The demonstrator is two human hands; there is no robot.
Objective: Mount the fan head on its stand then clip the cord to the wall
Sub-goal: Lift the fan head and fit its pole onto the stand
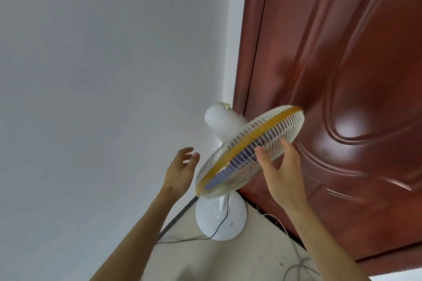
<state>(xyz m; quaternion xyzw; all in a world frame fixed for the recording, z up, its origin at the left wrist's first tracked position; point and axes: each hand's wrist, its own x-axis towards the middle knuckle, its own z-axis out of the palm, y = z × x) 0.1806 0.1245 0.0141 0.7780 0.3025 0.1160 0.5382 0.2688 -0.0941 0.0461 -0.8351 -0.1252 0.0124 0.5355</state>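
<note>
**Fan head up on the stand, cord comes next**

Right hand (282,173) has thumb and fingers spread against the fan head (250,150), touching the front of its wire guard. Left hand (181,170) hangs open just beside the guard's rim, fingers loose, gripping nothing. The head sits tilted atop the white stand (221,217), close to the red door (331,75). Mounting looks nearly settled. The black cord (219,226) trails across the floor, so next someone must gather it toward the white wall (91,75) and clip it.
</note>
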